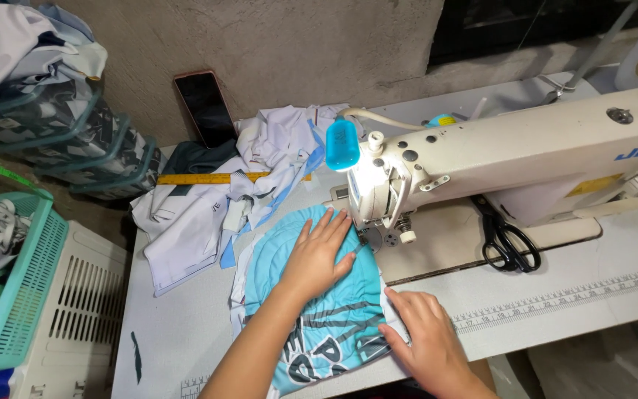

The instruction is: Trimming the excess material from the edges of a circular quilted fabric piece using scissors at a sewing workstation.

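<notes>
A turquoise fabric piece [334, 314] with dark printed stripes lies on the sewing table, its far edge at the needle of the cream sewing machine [511, 159]. My left hand [317, 255] lies flat on the fabric, fingers spread, fingertips just left of the presser foot [372, 238]. My right hand [426, 332] rests on the fabric's near right edge, fingers pressing a white edge strip against the table. Neither hand grips anything.
Black scissors [509, 244] lie on the machine bed. White and blue fabric pieces [245, 177] and a yellow ruler [208, 178] lie behind. A phone [204, 107] leans on the wall. Teal baskets [16, 288] with cloth stand left.
</notes>
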